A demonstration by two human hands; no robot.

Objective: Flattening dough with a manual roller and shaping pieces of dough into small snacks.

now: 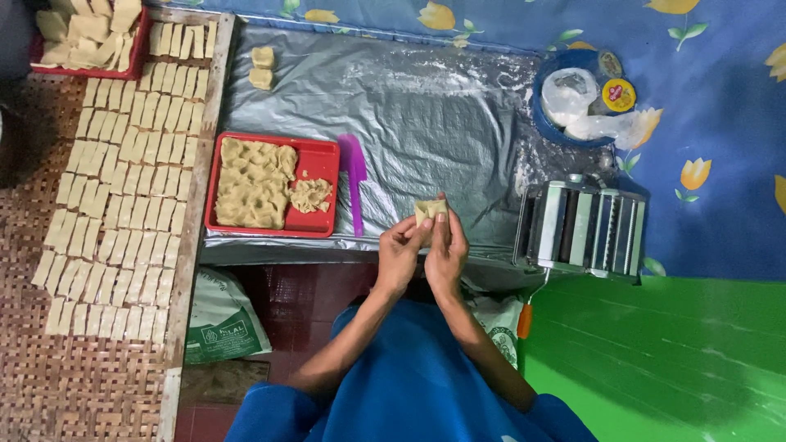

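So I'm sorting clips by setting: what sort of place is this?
Probably a home snack-making spot on the floor: a hand-cranked dough roller, a red tray of dough, and rows of cut dough pieces on a woven rack.

Fingers hide most of the dough piece (431,209); top-left red tray (141,45) is cropped.
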